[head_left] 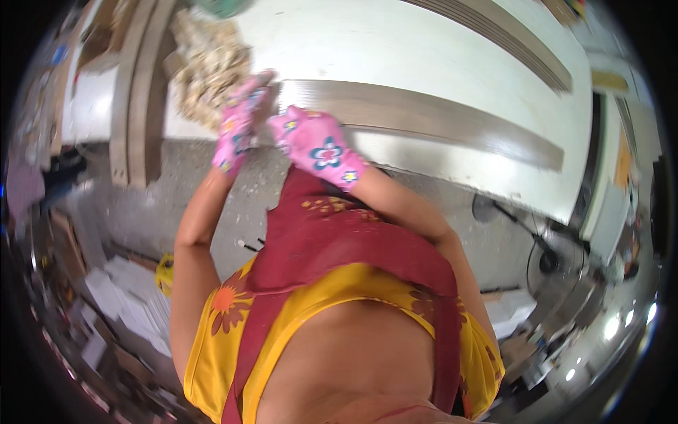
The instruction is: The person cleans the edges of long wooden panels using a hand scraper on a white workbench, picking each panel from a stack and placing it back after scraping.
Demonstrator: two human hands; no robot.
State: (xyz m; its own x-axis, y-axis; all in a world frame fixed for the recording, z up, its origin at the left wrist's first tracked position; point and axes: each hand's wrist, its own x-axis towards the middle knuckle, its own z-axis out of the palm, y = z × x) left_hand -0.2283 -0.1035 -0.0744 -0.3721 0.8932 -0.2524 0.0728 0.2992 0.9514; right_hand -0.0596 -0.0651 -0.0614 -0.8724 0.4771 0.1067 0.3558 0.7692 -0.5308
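Both hands wear pink gloves with a flower print. My left hand is at the table's near edge, beside a crumpled heap of beige cloth; its fingers stretch forward and are slightly blurred. My right hand is closed at the near left end of a long grey-brown panel strip lying on the white table. What its fingers grip, if anything, is hidden. A small brownish patch shows between the two hands, too blurred to name.
More long strips lie stacked at the far right of the table. Two upright-lying boards stick out over the near edge at left. White panels are piled on the floor at left. A black stand fan stands at right.
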